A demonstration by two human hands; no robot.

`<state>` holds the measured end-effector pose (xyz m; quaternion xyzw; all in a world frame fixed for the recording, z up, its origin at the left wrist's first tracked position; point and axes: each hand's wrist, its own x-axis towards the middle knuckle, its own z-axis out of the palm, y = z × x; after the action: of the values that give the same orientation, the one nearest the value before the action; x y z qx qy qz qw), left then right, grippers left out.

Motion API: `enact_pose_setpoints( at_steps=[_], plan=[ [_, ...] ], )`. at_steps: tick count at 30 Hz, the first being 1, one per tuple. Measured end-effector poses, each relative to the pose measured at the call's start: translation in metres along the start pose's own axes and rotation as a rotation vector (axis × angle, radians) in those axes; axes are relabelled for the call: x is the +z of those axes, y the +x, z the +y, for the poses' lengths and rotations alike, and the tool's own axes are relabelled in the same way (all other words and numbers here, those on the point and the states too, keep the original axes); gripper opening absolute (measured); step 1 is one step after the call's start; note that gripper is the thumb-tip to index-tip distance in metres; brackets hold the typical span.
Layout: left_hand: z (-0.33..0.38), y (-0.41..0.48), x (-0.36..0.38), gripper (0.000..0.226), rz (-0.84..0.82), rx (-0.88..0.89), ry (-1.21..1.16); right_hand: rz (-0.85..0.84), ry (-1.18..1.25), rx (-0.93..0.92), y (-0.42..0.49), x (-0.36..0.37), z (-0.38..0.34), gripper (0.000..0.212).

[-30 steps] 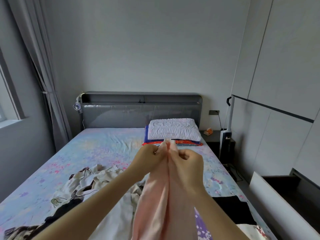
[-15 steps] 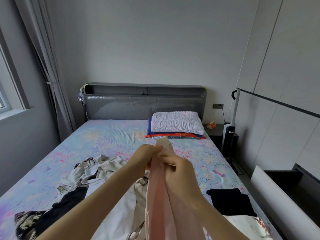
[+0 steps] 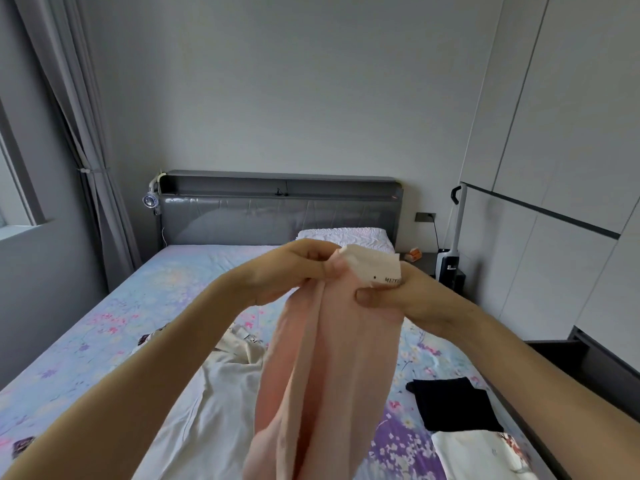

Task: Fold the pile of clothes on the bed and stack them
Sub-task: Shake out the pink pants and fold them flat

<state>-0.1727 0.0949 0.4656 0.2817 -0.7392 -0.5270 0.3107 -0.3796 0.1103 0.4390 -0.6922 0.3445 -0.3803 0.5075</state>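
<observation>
Head view, and you've got the pink garment (image 3: 329, 375) up in front of you, raised above the bed (image 3: 121, 323) and hanging in long folds down toward the bottom of the frame. Your left hand (image 3: 294, 268) is curled tight on its top edge, fingers bunched over the cloth. Your right hand (image 3: 405, 296) is just beside it, thumb pressed flat on the front of the fabric and pinching it from the other side. Both hands are clamped on that one piece, close together at the top. Sticking up between them is a white label (image 3: 374, 268) with dark print, part of it hidden behind your right hand.

Down on the floral sheet, under your left arm, the unfolded pile (image 3: 221, 403) lies spread out, mostly cream and white, with a dark patterned piece at the far left edge. Over on the right side of the bed, a black garment (image 3: 450, 407) lies folded flat, and just nearer you a white garment (image 3: 481, 452) with a red print sits beside it, touching or nearly so.

At the far end, a white pillow (image 3: 346, 235) rests against the grey headboard (image 3: 277, 216). Curtain (image 3: 86, 133) on the left wall, wardrobe (image 3: 571, 133) on the right, and an upright vacuum (image 3: 453, 244) stands by the nightstand (image 3: 424, 263).
</observation>
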Motion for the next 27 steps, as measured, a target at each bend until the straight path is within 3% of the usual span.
enact_pose_setpoints(
  at_steps=[6, 13, 17, 20, 24, 27],
  plan=[
    [-0.037, -0.014, -0.002, 0.023, 0.205, 0.052, -0.274, 0.236, 0.195, -0.152, -0.001, -0.002, -0.025, 0.017],
    [-0.081, -0.014, 0.019, 0.019, 0.245, 0.124, -0.395, 0.199, 0.145, -0.198, -0.006, -0.018, -0.058, 0.031],
    [-0.09, -0.003, 0.037, 0.022, 0.202, 0.226, -0.356, 0.204, 0.097, -0.181, -0.015, -0.033, -0.063, 0.06],
    [-0.1, 0.005, 0.053, 0.02, 0.149, 0.219, -0.315, 0.234, 0.087, -0.16, -0.023, -0.043, -0.063, 0.063],
    [-0.111, 0.01, 0.066, 0.037, 0.085, 0.146, -0.455, 0.226, 0.059, -0.133, -0.037, -0.056, -0.059, 0.059],
    [-0.121, 0.011, 0.075, 0.045, -0.013, 0.082, -0.371, 0.255, 0.087, -0.145, -0.045, -0.064, -0.055, 0.058]
  ],
)
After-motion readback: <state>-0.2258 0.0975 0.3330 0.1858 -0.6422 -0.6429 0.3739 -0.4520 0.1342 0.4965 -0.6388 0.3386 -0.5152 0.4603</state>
